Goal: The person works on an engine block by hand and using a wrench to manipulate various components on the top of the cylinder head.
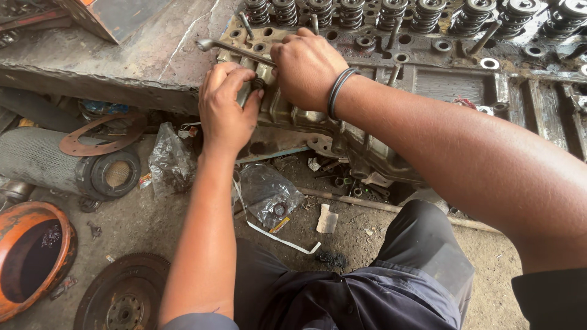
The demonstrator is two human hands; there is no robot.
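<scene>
A greasy engine cylinder head (428, 79) with a row of valve springs (391, 12) lies on a worn metal bench. My right hand (309, 67) grips a long steel wrench handle (229, 49) that sticks out to the upper left over the head's near corner. My left hand (226, 110) is just below it, fingers pinched round the socket end (258, 84) of the tool at the head's side edge. A dark band circles my right wrist.
A cylindrical air filter (67, 165) and a rust-coloured gasket (101, 134) lie at left. An orange drum (30, 256) and a toothed flywheel (125, 296) sit on the dirt floor. Plastic bags (269, 195) with small parts lie below the bench.
</scene>
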